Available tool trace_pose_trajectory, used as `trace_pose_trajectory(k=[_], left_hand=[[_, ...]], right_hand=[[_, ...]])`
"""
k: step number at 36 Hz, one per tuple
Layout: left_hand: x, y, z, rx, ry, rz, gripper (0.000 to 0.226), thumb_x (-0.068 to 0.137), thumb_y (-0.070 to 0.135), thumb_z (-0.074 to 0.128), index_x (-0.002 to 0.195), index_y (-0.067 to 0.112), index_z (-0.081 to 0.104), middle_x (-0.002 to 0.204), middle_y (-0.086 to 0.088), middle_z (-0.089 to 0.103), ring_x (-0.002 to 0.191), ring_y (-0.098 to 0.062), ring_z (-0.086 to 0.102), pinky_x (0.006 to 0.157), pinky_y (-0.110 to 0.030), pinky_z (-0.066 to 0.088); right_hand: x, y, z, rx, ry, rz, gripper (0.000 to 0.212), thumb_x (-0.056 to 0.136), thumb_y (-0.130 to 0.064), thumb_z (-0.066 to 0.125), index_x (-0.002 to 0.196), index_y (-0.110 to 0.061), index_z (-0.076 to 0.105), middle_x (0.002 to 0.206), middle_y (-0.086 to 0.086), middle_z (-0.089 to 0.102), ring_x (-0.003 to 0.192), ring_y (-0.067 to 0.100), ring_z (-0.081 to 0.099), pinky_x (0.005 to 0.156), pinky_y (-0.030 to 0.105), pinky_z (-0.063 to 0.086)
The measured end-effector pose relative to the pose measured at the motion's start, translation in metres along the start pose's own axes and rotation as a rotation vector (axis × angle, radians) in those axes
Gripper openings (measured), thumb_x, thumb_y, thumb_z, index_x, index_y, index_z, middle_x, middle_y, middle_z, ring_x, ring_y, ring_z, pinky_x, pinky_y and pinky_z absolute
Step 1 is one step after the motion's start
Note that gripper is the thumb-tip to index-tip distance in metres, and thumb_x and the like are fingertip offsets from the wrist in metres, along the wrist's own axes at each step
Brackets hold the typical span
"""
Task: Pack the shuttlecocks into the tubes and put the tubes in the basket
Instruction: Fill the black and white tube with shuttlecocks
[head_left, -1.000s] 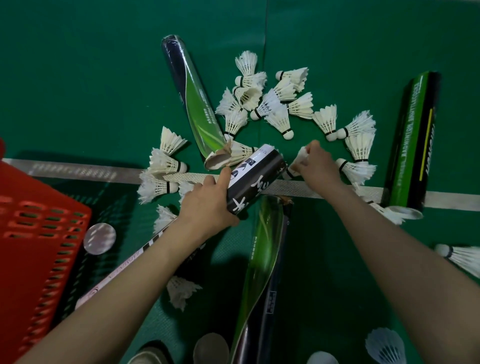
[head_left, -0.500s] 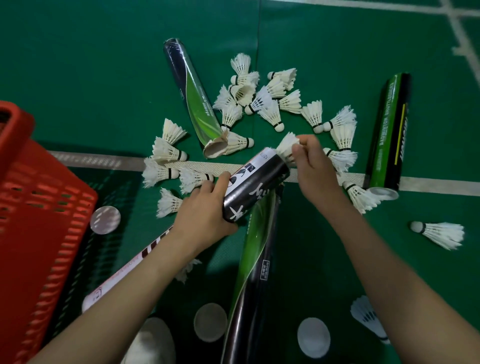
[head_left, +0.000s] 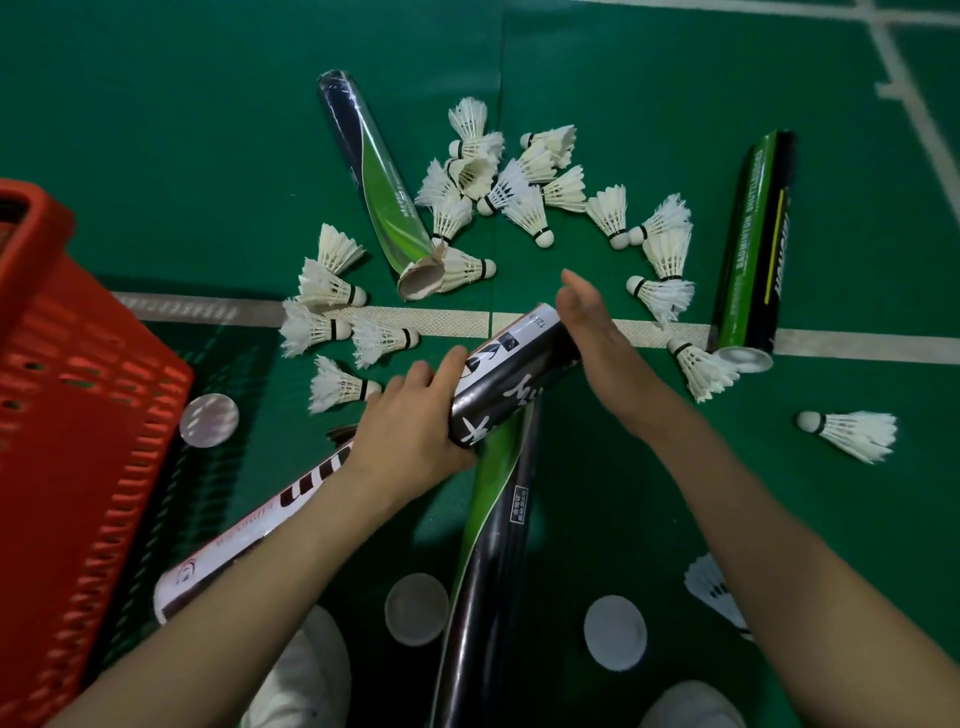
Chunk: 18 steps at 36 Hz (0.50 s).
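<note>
My left hand (head_left: 410, 431) grips a black-and-white tube (head_left: 511, 374), held tilted with its mouth up and to the right. My right hand (head_left: 597, 343) lies flat against that mouth, fingers straight, and hides the opening. Several white feather shuttlecocks (head_left: 524, 208) lie scattered on the green floor beyond the tube. A red plastic basket (head_left: 78, 415) stands at the left edge.
Other tubes lie on the floor: a green-and-navy tube (head_left: 379, 176) at the back, a green-and-black tube (head_left: 753, 244) on the right, a dark green tube (head_left: 493, 545) under my hands, a white tube (head_left: 244, 535) under my left arm. Round lids (head_left: 615, 631) lie near my shoes.
My right hand brought a shuttlecock from the floor to the tube's mouth; the shuttlecock is no longer visible and the hand now lies flat over the opening. My left hand kept its grip.
</note>
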<state>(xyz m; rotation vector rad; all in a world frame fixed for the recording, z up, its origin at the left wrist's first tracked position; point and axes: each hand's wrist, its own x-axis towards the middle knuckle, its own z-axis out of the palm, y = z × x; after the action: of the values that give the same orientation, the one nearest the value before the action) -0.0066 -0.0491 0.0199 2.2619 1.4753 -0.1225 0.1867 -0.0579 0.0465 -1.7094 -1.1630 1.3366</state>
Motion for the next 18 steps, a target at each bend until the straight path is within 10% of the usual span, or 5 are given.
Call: trace_pose_trajectory(k=[6, 12, 18], left_hand=[[0.010, 0.006, 0.003, -0.022, -0.033, -0.033, 0.102, 0.066, 0.039, 0.080, 0.144, 0.026, 0.016, 0.117, -0.010, 0.048, 0.106, -0.033, 0.050, 0.087, -0.045, 0.046], [0.026, 0.010, 0.002, -0.023, -0.050, -0.040, 0.099, 0.065, 0.040, 0.080, 0.141, 0.026, 0.018, 0.114, -0.011, 0.048, 0.104, -0.034, 0.052, 0.083, -0.045, 0.048], [0.044, 0.016, 0.002, -0.031, -0.053, -0.027, 0.096, 0.064, 0.039, 0.080, 0.138, 0.026, 0.020, 0.113, -0.009, 0.048, 0.100, -0.033, 0.052, 0.077, -0.041, 0.046]], right_hand=[[0.009, 0.017, -0.002, -0.034, 0.166, 0.016, 0.039, 0.096, -0.036, 0.048, 0.135, -0.028, 0.041, 0.098, -0.014, 0.058, 0.098, 0.007, 0.056, 0.090, 0.027, 0.038], [0.034, 0.050, -0.029, 0.074, 0.406, 0.037, 0.017, 0.092, -0.022, 0.054, 0.108, -0.027, 0.057, 0.105, -0.006, 0.059, 0.103, 0.016, 0.058, 0.096, 0.043, 0.048], [0.077, 0.079, -0.067, 0.024, 0.576, 0.219, 0.033, 0.089, -0.022, 0.054, 0.122, -0.023, 0.054, 0.130, 0.008, 0.044, 0.097, 0.018, 0.049, 0.072, 0.025, 0.037]])
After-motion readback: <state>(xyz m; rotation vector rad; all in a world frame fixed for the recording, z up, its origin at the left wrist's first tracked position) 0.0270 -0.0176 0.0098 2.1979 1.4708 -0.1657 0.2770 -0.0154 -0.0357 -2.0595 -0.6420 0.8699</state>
